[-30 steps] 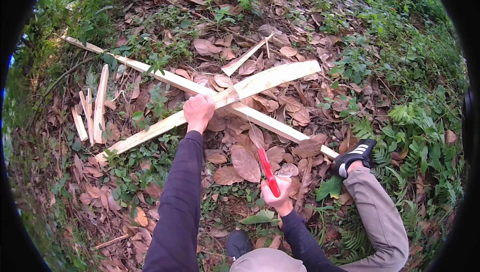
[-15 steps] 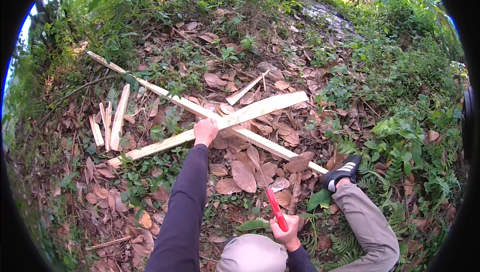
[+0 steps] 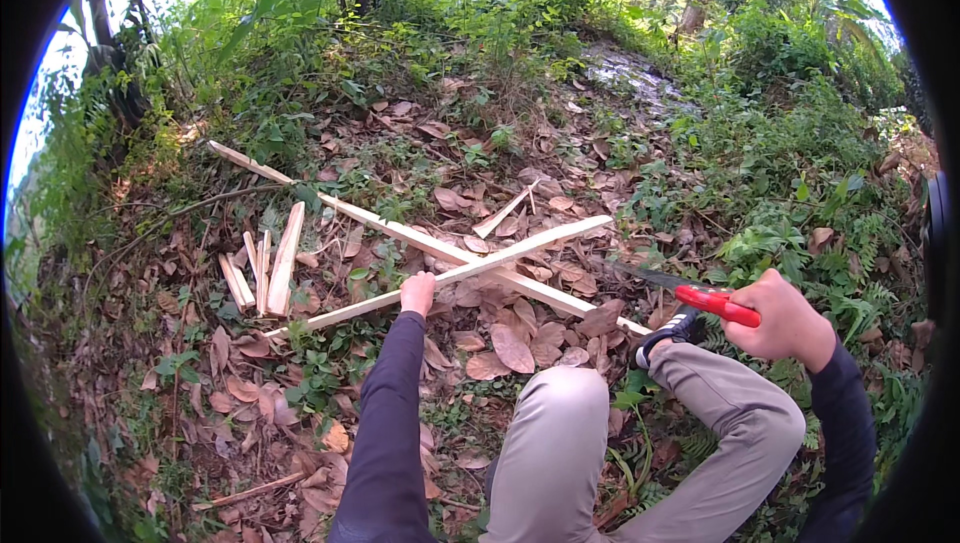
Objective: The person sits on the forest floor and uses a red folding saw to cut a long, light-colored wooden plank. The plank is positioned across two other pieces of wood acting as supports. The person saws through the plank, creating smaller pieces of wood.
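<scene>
My left hand (image 3: 418, 293) is closed round a pale wooden plank (image 3: 550, 239), left of where it crosses a longer wooden strip (image 3: 390, 230) lying beneath it on the ground. At the right, my right hand (image 3: 778, 318) grips the red handle of a hand saw (image 3: 712, 303). The dark blade points left, past the plank's right end and apart from the wood. My black shoe (image 3: 680, 325) is at the near right end of the long strip.
Several short split wood pieces (image 3: 285, 261) lie at the left, and a thin offcut (image 3: 502, 211) lies beyond the crossing. Dry leaves (image 3: 512, 348) and low green plants (image 3: 765, 243) cover the sloping ground. My bent knee (image 3: 560, 408) is near the middle.
My right hand has raised the saw off the plank and swung it to the right. My left hand keeps its hold on the plank. The view has tilted up slightly.
</scene>
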Demonstrator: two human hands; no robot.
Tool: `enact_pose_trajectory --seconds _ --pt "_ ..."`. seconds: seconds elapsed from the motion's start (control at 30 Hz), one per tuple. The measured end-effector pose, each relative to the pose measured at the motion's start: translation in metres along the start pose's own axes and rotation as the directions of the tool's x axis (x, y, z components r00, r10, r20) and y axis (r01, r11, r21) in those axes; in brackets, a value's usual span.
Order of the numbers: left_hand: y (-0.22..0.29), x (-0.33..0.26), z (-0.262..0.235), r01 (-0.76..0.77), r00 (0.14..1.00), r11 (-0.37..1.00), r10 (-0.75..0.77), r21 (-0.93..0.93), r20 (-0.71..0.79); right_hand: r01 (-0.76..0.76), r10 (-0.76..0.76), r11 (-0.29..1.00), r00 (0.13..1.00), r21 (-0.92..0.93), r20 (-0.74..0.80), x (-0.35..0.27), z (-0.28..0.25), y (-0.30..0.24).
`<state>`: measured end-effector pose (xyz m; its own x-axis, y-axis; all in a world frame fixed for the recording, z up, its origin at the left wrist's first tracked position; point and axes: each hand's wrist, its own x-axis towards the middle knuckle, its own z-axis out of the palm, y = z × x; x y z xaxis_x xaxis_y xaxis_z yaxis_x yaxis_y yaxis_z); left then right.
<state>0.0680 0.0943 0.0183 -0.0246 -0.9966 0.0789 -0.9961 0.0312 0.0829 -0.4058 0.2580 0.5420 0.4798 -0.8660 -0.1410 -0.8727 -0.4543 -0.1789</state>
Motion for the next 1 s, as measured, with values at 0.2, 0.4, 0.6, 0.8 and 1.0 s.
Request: enact_pose_trajectory --seconds 0.2,0.4,0.6,0.8,1.0 --pt "0.028 0.015 -0.065 0.038 0.972 0.997 -0.021 -0.071 0.234 0.054 0.017 0.971 0.957 -0.234 0.29 0.019 0.025 0.045" --pt "0.039 -0.01 -0.122 0.018 0.973 0.983 0.024 -0.182 0.228 0.118 -0.043 0.978 0.924 -0.175 0.381 0.026 0.086 0.063" --pt "0.045 -0.005 -0.16 0.101 0.971 0.974 -0.052 -0.203 0.235 0.187 -0.21 0.97 0.968 0.158 0.14 0.044 0.082 0.096" --pt "0.05 0.018 -0.122 0.105 0.979 0.993 -0.094 -0.05 0.181 0.225 -0.253 0.958 0.956 0.176 0.152 0.073 0.115 0.145" --pt "0.025 0.02 -0.049 0.317 0.867 0.944 -0.248 -0.095 0.433 0.269 -0.305 0.941 0.936 0.206 0.174 0.085 0.12 0.162"
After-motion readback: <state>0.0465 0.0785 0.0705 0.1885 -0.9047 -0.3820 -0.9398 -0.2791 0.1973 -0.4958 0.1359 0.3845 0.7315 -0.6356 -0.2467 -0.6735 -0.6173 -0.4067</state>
